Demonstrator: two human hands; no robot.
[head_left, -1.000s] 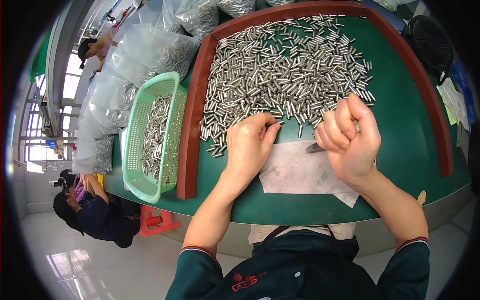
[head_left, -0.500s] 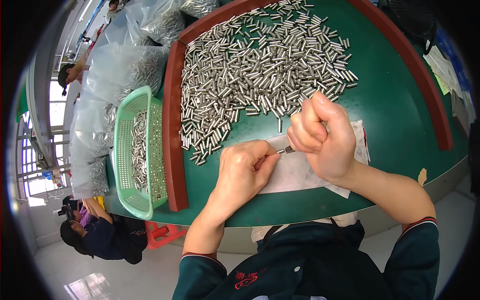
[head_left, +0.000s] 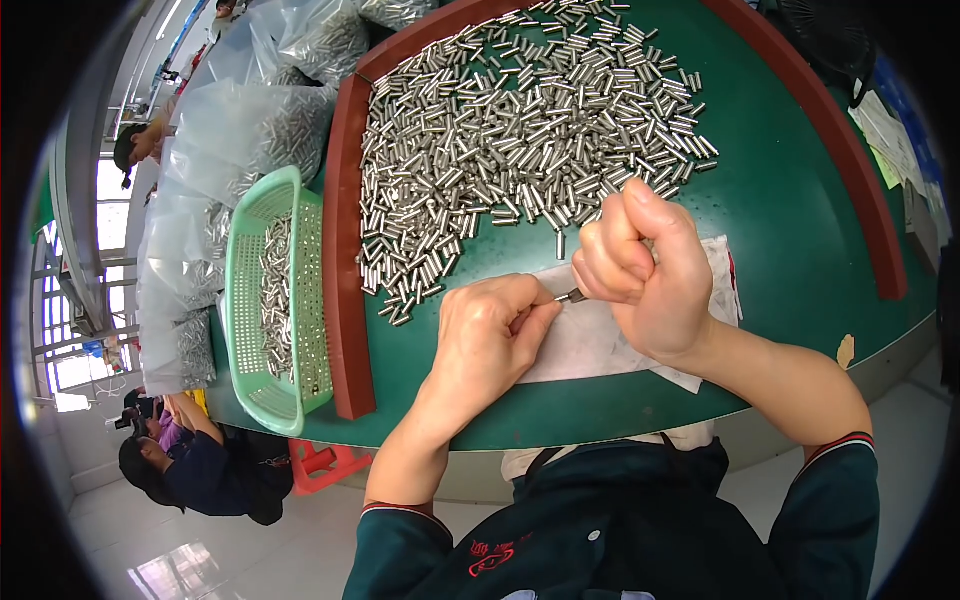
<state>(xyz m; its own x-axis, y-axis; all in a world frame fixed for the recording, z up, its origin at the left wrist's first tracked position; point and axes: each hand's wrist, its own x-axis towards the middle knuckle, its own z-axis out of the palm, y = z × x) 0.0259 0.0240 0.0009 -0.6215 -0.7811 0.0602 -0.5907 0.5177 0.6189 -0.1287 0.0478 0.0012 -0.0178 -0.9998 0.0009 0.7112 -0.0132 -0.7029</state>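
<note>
Thumb and fingertips of my left hand [head_left: 488,325] are pinched together on a small metal piece that they mostly hide. My right hand [head_left: 655,275] is closed in a fist around a thin tool [head_left: 574,295]; only its dark end shows, pointing left. That end meets the left fingertips, with a short bright bit of metal between. Both hands are over a white cloth [head_left: 590,345] on the green table. A single short metal cylinder [head_left: 560,245] stands apart just beyond them, in front of a wide heap of such cylinders [head_left: 530,135].
A dark red raised border [head_left: 345,250] edges the green table [head_left: 790,220]. Left of it stands a light green basket [head_left: 310,300] holding more cylinders. Clear bags [head_left: 225,130] of metal parts line the far left. People work at the left; papers [head_left: 885,135] lie at the right.
The bright metal between my left fingertips and the dark tool end shows shorter now, and the two are closer together. My hands otherwise hold nearly the same pose.
</note>
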